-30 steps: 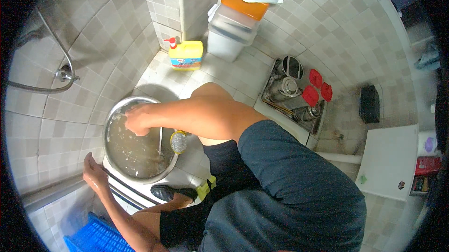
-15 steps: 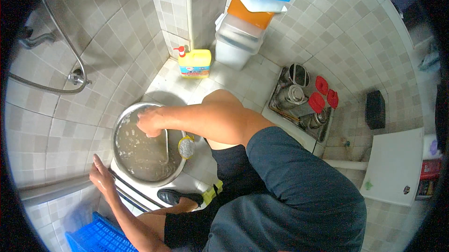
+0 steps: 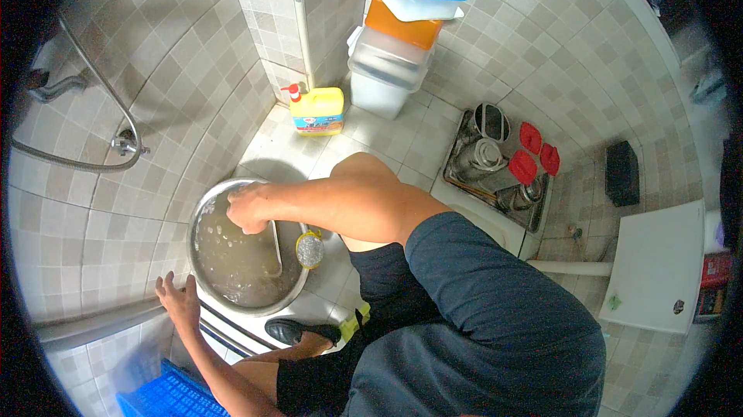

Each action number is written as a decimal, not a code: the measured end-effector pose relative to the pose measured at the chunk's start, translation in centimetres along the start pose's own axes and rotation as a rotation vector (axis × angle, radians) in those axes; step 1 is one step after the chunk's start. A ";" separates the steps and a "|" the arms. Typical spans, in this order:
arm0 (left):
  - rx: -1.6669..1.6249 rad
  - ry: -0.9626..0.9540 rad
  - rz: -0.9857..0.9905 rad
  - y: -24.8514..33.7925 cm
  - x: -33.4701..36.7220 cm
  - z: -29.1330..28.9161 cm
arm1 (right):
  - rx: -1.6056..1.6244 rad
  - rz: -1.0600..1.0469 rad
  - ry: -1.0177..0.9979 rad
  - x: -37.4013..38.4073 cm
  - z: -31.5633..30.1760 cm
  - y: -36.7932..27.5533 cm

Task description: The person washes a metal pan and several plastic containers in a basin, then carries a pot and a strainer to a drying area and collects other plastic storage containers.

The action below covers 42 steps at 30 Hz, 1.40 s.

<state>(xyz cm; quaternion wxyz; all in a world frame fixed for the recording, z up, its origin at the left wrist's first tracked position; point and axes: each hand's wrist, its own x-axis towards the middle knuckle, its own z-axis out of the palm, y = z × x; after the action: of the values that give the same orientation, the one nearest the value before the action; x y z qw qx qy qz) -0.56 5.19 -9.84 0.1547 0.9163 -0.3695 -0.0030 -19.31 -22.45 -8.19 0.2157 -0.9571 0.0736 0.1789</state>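
A large round metal basin holds cloudy brown water with bits of foam on top. Over its upper part my right hand is closed, knuckles up, at the water; what its fingers grip is hidden. Beside it a thin, curved pale metal edge shows in the water, and I cannot tell whether the hand touches it. My left hand is off the basin's lower left side, near the wall, holding nothing, fingers spread and bent. A grey round scrubber with a yellow rim sits at the basin's right rim.
A yellow jug with a red pump and stacked plastic bins stand at the far wall. To the right is a tray of jars and red lids. A blue crate lies lower left; a shower hose hangs on the left wall.
My left hand's fingers have gone from nearly straight to spread and bent. The right hand stays over the basin with little change. The whole view has shifted slightly.
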 end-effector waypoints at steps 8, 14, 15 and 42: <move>0.025 -0.068 0.048 -0.7 0.1 0.4 | -0.044 0.004 0.020 0.2 0.4 -0.3; 0.007 -0.080 0.091 -0.6 0.3 0.8 | -0.012 0.031 0.000 0.4 0.6 0.2; 0.007 -0.092 0.080 -0.4 0.2 0.8 | 0.003 0.021 -0.023 0.4 0.4 -0.1; 0.008 -0.268 0.150 -0.3 1.1 3.0 | -0.055 -0.053 -0.017 0.8 -0.3 1.6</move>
<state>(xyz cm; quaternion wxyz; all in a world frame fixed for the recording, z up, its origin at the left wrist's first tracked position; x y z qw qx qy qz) 0.07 3.83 -12.63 0.0999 0.8781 -0.4542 -0.1122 -18.79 -24.05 -8.90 0.1947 -0.9627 0.0415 0.1834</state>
